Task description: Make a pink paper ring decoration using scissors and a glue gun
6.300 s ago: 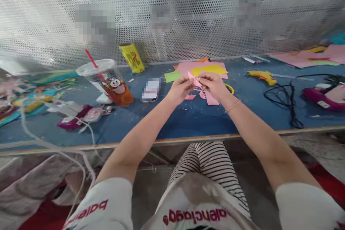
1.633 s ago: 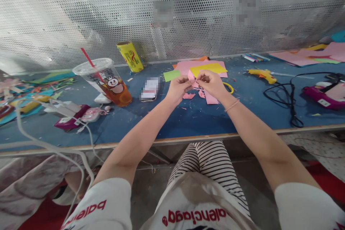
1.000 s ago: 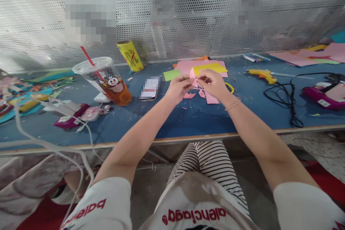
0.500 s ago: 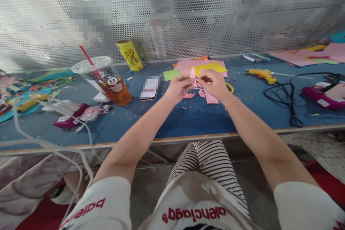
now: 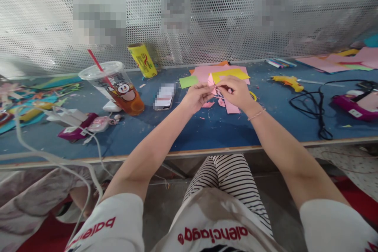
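Between my hands is a small folded piece of pink paper (image 5: 210,80), held above the table. My left hand (image 5: 197,96) pinches its left side between thumb and fingers. The fingers of my right hand (image 5: 234,88) are closed on its right edge. Under the hands lie pink paper scraps (image 5: 208,104) and a pink paper strip (image 5: 232,107). Behind them are a yellow sheet (image 5: 230,75), larger pink sheets (image 5: 203,71) and a green piece (image 5: 188,82). A yellow ring-shaped handle (image 5: 253,95) shows partly beside my right hand.
A tilted-looking drink cup (image 5: 124,90) with a red straw, a phone (image 5: 164,96) and a yellow tube (image 5: 143,61) stand or lie to the left. On the right are a yellow glue gun (image 5: 288,83), black cable (image 5: 320,114) and purple power strip (image 5: 354,108). A perforated metal panel (image 5: 212,43) rises behind.
Both hands stay in nearly the same place on the pink paper. The paper and the right fingers have shifted very slightly; the view has moved a little.
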`<state>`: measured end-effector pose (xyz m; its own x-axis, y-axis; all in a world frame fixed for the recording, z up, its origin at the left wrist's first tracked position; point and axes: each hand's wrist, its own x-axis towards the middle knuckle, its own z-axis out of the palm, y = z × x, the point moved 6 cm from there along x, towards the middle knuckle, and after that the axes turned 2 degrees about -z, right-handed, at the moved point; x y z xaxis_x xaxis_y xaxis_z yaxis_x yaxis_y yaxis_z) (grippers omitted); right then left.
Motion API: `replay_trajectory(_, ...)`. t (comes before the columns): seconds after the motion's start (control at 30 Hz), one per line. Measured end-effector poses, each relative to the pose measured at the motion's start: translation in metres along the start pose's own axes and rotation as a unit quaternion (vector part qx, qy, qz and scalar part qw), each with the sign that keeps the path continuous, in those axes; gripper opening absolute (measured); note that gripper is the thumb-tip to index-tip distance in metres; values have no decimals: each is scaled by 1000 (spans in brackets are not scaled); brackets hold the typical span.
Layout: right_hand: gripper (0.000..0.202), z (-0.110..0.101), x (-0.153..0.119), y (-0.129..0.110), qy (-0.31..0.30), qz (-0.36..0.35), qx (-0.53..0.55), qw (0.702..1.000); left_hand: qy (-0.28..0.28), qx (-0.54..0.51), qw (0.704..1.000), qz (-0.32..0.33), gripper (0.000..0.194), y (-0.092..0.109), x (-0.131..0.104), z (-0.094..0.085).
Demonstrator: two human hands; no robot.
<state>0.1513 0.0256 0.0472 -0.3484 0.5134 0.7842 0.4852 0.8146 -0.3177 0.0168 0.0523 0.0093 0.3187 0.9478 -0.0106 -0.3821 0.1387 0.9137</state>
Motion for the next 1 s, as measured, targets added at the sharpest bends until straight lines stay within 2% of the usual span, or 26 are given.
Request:
replay_trajectory(0.33,20,-2,-3,-3,-20,-33,-28,999,10,-11,1000,-3,10,0,-1,0)
replay_trajectory(0.57,25,3,-5,-5,-37,-94,-77,992,19,-33,999,23,10,2,2,-4)
replay_trajectory(1.0,25,4,-6,-8,-57,-111,-103,987,26,-22,999,18,9,2,2,-5)
